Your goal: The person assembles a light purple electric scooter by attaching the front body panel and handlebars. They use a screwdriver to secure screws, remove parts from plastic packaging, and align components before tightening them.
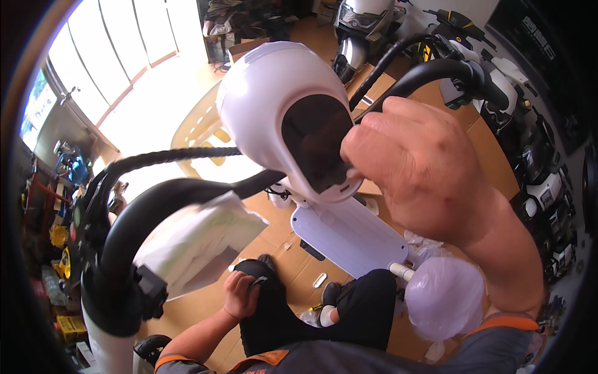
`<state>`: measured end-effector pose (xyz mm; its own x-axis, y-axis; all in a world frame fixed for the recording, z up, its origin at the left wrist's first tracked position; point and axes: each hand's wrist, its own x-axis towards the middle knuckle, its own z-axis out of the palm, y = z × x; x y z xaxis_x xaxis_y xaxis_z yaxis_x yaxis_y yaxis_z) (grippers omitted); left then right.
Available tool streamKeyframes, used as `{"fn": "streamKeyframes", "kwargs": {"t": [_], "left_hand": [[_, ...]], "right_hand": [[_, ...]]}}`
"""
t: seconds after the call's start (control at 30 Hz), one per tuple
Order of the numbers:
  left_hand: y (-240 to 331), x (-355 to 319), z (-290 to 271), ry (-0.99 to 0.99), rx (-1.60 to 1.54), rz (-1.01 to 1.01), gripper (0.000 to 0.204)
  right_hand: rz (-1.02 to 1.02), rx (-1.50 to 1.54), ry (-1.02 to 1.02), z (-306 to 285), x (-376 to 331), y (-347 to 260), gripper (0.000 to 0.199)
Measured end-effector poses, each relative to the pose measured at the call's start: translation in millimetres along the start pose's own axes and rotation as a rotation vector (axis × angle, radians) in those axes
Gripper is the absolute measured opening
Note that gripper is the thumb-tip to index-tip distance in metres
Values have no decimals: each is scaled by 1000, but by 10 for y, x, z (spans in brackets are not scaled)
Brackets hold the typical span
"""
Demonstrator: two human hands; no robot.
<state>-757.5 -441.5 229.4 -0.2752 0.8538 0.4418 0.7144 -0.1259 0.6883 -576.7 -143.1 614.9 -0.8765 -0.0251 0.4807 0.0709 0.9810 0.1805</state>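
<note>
In front of me stands a white electric scooter with a rounded head housing (pixel 274 81) and a dark glossy display panel (pixel 317 137). My right hand (pixel 423 162) is raised at the panel's right edge, its fingers curled closed. Its fingertips are partly hidden, and I cannot make out what is in them. Low down, my left hand (pixel 240 294) is by my left knee, its fingers bent round a small dark piece too unclear to name. Black curved handlebars (pixel 156 206) reach out on both sides of the housing. A creased pale sheet (pixel 199 243) hangs beside the left bar.
A white footboard (pixel 349 234) and a round seat in plastic wrap (pixel 443 299) lie below the housing. Flattened cardboard (pixel 286 215) covers the floor. Behind are a cream plastic chair (pixel 196 124) and another scooter (pixel 361 19). Tools and parts crowd the left side.
</note>
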Motion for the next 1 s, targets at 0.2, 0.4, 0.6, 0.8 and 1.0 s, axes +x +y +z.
{"fn": "streamKeyframes", "kwargs": {"t": [0.2, 0.4, 0.6, 0.8, 1.0], "left_hand": [[138, 99, -29, 8, 49, -18, 13], [933, 16, -645, 196, -17, 113, 13], [2018, 185, -2178, 1020, 289, 713, 32], [2161, 1129, -3059, 152, 14, 546, 27], [2213, 1016, -2951, 187, -259, 283, 42]], "right_hand": [[64, 58, 23, -44, -58, -37, 18], [-1, 168, 99, -39, -120, 61, 13], [-52, 8, 80, -48, -10, -33, 11], [24, 98, 56, -5, -98, -102, 22], [43, 109, 47, -20, -47, -116, 25]]}}
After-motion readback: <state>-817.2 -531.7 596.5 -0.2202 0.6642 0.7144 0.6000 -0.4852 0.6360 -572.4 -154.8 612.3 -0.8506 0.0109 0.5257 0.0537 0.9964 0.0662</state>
